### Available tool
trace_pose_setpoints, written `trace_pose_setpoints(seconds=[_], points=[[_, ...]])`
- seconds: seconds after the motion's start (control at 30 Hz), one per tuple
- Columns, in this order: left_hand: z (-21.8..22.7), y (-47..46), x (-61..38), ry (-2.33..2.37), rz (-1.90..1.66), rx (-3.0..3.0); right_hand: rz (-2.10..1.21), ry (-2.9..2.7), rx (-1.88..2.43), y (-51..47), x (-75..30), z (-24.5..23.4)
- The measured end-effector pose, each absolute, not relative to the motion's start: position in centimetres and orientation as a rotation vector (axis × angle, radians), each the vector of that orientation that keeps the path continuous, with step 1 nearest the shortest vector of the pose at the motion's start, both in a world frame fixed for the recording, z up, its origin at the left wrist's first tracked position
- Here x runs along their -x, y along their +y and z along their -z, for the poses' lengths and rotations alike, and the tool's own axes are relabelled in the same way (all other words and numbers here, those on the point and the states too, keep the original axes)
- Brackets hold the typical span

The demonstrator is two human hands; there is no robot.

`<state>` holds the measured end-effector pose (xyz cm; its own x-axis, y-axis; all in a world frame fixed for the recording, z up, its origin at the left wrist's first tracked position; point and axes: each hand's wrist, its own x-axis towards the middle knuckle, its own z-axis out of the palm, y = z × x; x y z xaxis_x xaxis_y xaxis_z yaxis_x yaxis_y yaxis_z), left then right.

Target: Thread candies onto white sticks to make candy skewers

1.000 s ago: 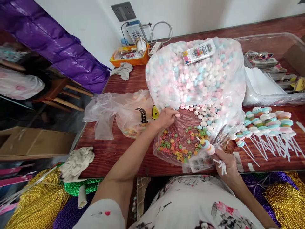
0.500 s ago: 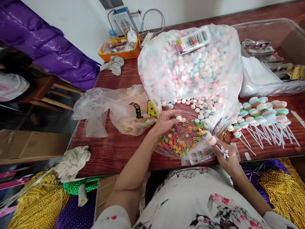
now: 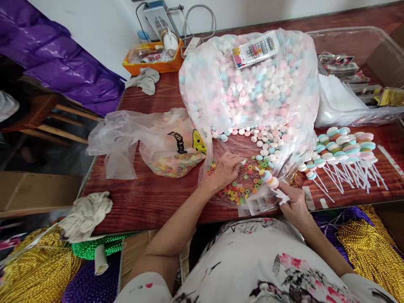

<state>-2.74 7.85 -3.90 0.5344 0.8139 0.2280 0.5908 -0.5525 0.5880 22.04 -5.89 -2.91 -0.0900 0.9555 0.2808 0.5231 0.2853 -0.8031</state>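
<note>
My left hand (image 3: 226, 169) is closed in a pinch over the candy rings, with a small pale candy (image 3: 243, 161) showing at its fingertips; whether more lies under the fingers is hidden. My right hand (image 3: 295, 202) grips a candy skewer (image 3: 269, 179) of pastel marshmallows with a yellow ring near its tip, pointing up and left. Several white stick ends (image 3: 280, 196) stick out by its fingers. Colourful candy rings (image 3: 241, 194) lie between the hands on clear plastic. Loose marshmallows (image 3: 268, 145) spill from a large clear bag (image 3: 202, 90) just beyond.
Finished-looking marshmallow skewers (image 3: 344, 147) lie at right. Behind them a clear bin (image 3: 356, 120) holds white paper pieces and packets. A translucent bag of rings (image 3: 172, 162) rests at left. An orange box (image 3: 151, 65), rags (image 3: 86, 214) and bead strands (image 3: 362, 248) surround the work area.
My left hand has moved right and down, from beside the loose marshmallows to over the rings; the white and pink marshmallows at its fingertips are largely out of sight. The skewer has shifted slightly left.
</note>
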Motion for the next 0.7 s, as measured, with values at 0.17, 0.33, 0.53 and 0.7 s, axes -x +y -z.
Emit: trace_pose_setpoints(seconds=[0.17,0.33,0.53,0.7], points=[[3.7,6.1,2.1,1.249,-0.976,-1.920,-0.643,-1.899,1.438,-5.1,-21.1,2.9],[2.5,3.9,0.7,1.146,-1.186,-1.670,-0.658,-1.911,1.403,-4.9,-20.8,2.8],[1.5,2.3,0.1,1.024,-1.327,-1.520,-0.736,-1.890,1.414,-5.0,-20.6,2.5],[1.7,2.0,0.3,1.088,-1.414,-1.604,-0.800,-1.852,1.451,-5.4,-20.1,2.3]])
